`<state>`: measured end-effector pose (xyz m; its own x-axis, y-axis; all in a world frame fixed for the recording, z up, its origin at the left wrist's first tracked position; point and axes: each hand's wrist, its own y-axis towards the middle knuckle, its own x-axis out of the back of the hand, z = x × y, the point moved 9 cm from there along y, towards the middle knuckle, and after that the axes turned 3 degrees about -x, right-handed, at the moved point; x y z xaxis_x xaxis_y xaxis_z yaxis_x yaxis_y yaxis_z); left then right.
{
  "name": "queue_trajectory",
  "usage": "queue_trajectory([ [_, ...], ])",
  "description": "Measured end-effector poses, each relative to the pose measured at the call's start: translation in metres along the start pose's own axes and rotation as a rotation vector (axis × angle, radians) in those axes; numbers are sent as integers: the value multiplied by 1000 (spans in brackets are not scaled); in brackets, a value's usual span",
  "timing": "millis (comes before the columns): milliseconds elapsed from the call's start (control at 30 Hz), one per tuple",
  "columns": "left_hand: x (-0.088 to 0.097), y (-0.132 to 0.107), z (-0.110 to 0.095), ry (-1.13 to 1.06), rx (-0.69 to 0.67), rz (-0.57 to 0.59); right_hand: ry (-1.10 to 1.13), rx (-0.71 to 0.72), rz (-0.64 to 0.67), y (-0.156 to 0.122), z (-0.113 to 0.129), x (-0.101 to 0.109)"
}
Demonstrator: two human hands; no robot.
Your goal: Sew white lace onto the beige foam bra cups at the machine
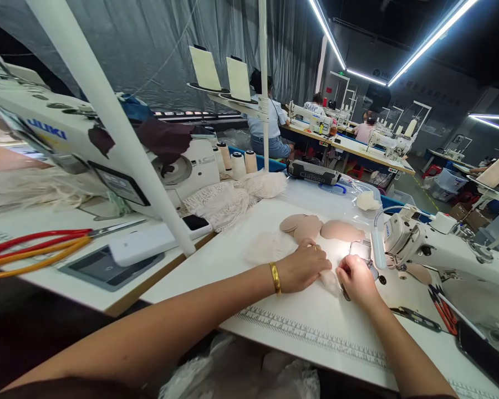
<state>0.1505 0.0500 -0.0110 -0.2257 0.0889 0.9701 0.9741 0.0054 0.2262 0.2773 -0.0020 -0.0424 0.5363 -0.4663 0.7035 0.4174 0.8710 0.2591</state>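
My left hand [303,267], with a gold bangle at the wrist and a ring, lies curled on a pale lace fabric piece [330,280] on the white sewing table [299,321], pressing it down. My right hand [357,280] pinches the same piece just in front of the needle area of the white sewing machine [441,246], under its bright lamp. Beige foam bra cups [316,226] lie stacked just beyond my hands. A sheer lace piece [268,245] rests to their left.
A second sewing machine [66,138], red and yellow scissors [37,249], a phone [193,223], thread cones [237,162] and a lace heap [233,199] fill the left. Snips [416,317] and red-handled scissors [443,310] lie right. Other people sit at machines behind.
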Motion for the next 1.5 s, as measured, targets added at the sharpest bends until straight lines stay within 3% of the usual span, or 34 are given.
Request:
queue_trajectory([
  [133, 7, -32, -20, -156, -121, 58, 124, -29, 13, -13, -7, 2],
  [233, 6, -35, -13, -429, -93, 97, 242, -65, 64, -27, -10, 3],
  [300, 10, -16, 10, -446, 2, 35, 388, -109, 87, -31, -15, 0],
  [400, 15, 29, 61, -167, 282, -82, 583, -173, 75, -32, -23, -4],
  [467, 10, 57, 81, -103, 369, -92, 609, -182, 66, -31, -27, -7],
  [567, -2, 81, 97, -67, 436, -70, 633, -191, 73, -30, -30, -9],
  [667, -2, 85, 100, -60, 472, -75, 652, -200, 89, -29, -31, -10],
  [800, 27, 72, 97, -93, 549, -186, 667, -206, 73, -28, -29, -8],
  [933, 53, 39, 83, -246, 609, -281, 675, -227, 66, -28, -29, -5],
  [1100, 29, -2, 47, -802, 595, -252, 663, -242, 65, -29, -28, -1],
  [1267, 7, -12, 25, -615, 624, -147, 687, -224, 37, -31, -25, 0],
  [1333, 11, -1, 18, -488, 546, -99, 693, -202, 24, -34, -21, 1],
  [1433, 27, 26, 0, -387, 248, -76, 602, -72, 17, -42, -5, 11],
  [1500, 22, 40, -8, -418, 88, 83, 452, 50, 1, -51, 10, 22],
])
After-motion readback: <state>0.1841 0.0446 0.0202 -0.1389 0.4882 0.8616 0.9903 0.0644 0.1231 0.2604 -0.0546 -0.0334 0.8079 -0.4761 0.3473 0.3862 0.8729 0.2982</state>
